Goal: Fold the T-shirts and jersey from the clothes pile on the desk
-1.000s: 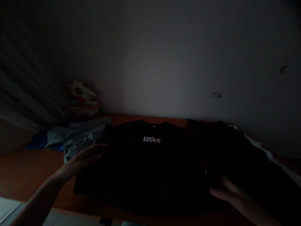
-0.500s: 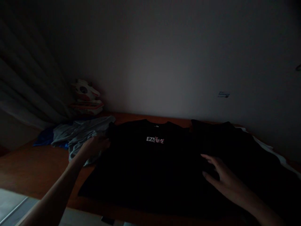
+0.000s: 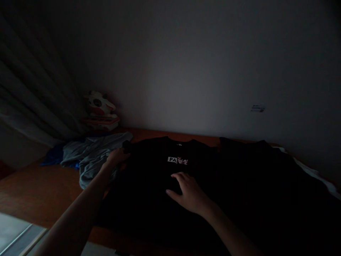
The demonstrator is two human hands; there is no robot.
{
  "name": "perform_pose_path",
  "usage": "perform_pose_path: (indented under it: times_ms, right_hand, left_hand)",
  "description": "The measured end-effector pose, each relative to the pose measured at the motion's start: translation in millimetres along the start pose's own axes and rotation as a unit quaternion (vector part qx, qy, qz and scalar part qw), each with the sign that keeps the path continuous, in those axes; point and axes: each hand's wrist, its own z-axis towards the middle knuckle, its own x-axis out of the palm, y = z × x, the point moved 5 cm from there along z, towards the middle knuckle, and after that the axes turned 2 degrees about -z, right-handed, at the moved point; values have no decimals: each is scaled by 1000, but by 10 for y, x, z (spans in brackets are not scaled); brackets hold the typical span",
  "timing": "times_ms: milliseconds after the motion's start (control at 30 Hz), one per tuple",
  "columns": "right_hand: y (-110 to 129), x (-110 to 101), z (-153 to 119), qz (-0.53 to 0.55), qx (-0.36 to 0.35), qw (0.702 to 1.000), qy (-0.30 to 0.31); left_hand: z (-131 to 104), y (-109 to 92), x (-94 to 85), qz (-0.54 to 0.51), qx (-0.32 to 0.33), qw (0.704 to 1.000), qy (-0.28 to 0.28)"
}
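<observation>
Grip of the left hand [image 3: 115,156], head view: fingers bent at the sleeve on the left side of a black, round-necked cloth T-shirt [image 3: 149,156]; whether they pinch the cloth cannot be told in the dim light. Right hand [image 3: 189,193]: grip wide, thumb and fingers parted, over the front of the T-shirt below its chest print [image 3: 177,160], which combines a white block lettered "PA" with pink and white marks; contact with the cloth cannot be told. The T-shirt lies spread, neck toward the wall, on an orange-brown, flat desk [image 3: 34,192]. To its left, a crumpled grey cloth garment [image 3: 93,153] lies against a bright blue cloth [image 3: 53,155]. To its right lies a second black cloth garment [image 3: 266,167], with a white cloth [image 3: 314,172] showing along its far edge. At the rear left, a white and reddish cow-shaped figure [image 3: 99,105] rests on a pink and white box [image 3: 102,124], near a pale, draped curtain [image 3: 29,92]. Behind stands a plain grey wall [image 3: 183,71] bearing a small printed label [image 3: 257,108].
</observation>
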Motion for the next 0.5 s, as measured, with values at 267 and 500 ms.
perform_pose_path:
  times_ms: [267, 500]
  right_hand:
    - [237, 265, 0, 110, -46, 979, 165]
    - [-36, 205, 239, 220, 71, 971, 61]
  left_hand:
    - [-213, -219, -93, -162, 43, 983, -79]
    - [-960, -1042, 215, -48, 460, 886, -36]
